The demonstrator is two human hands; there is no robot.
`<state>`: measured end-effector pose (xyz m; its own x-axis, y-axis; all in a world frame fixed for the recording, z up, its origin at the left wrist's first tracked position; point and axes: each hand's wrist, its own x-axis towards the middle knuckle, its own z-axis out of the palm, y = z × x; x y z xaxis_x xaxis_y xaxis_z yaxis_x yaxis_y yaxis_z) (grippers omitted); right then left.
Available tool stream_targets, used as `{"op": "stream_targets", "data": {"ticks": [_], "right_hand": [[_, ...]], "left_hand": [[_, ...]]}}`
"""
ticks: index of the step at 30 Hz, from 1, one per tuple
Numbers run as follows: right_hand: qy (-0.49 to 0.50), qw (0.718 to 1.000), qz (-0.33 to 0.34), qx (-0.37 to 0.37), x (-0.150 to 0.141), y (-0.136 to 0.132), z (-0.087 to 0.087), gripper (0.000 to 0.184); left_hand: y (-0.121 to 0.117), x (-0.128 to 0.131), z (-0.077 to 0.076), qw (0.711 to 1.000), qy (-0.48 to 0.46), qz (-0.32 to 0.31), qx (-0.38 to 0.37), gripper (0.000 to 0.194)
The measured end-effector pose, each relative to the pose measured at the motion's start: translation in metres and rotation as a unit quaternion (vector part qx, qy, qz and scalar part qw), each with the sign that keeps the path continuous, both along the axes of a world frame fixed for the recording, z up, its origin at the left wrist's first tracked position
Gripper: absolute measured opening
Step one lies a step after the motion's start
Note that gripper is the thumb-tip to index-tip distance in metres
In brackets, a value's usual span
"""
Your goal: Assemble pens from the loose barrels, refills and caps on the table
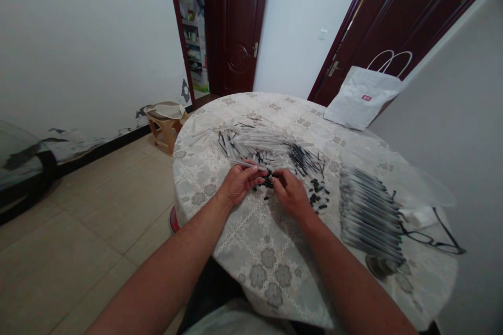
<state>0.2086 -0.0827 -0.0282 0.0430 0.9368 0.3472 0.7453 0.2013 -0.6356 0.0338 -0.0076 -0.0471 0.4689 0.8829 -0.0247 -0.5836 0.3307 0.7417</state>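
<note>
My left hand (239,182) is closed around a clear pen barrel (244,164) that sticks out to the left above its fingers. My right hand (290,192) is pinched over small black pen parts (269,182) between the two hands. Both rest on a round table with a floral cloth (259,251). Beyond the hands lies a heap of clear pen barrels (255,141), with thin black refills (304,159) to its right and loose black caps (319,196) scattered beside my right hand.
A row of assembled pens (367,209) lies at the right on clear plastic, with black-rimmed glasses (430,238) beside it. A white paper bag (363,97) leans at the table's far edge. A wooden stool (167,123) stands by the left wall; dark doors behind.
</note>
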Motion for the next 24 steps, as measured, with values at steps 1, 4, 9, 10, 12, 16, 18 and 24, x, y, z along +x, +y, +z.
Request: {"op": "stream_targets", "data": {"ticks": [1, 4, 9, 10, 12, 16, 18, 24], "right_hand": [[0.048, 0.999, -0.003, 0.002, 0.0005, 0.0, -0.0004, 0.022], [0.148, 0.989, 0.004, -0.005, 0.001, 0.0012, -0.002, 0.024], [0.236, 0.972, 0.0, -0.022, 0.0021, 0.0058, -0.0081, 0.027], [0.247, 0.969, 0.0, -0.026, 0.0023, 0.0063, -0.009, 0.028], [0.259, 0.965, 0.001, -0.031, 0.0025, 0.0066, -0.0094, 0.028], [0.253, 0.967, 0.004, -0.023, 0.0012, 0.0053, -0.0068, 0.023], [0.251, 0.968, 0.006, -0.019, 0.0002, 0.0047, -0.0055, 0.02], [0.259, 0.966, 0.004, -0.027, -0.0013, 0.0056, -0.0069, 0.019]], "left_hand": [[-0.0006, 0.0002, 0.0003, 1.0, 0.004, -0.001, 0.005, 0.033], [-0.0028, 0.001, 0.0025, 1.0, 0.02, -0.001, 0.013, 0.032], [-0.0045, 0.0023, 0.0048, 0.999, 0.045, -0.001, 0.023, 0.032], [-0.0045, 0.0026, 0.0044, 0.998, 0.05, -0.002, 0.026, 0.032], [-0.0043, 0.0031, 0.003, 0.998, 0.059, -0.003, 0.032, 0.032], [-0.0045, 0.0037, 0.0022, 0.997, 0.065, 0.001, 0.039, 0.033], [-0.005, 0.0036, 0.0034, 0.997, 0.061, 0.004, 0.039, 0.033], [-0.0052, 0.0035, 0.0046, 0.997, 0.07, 0.001, 0.04, 0.033]]}}
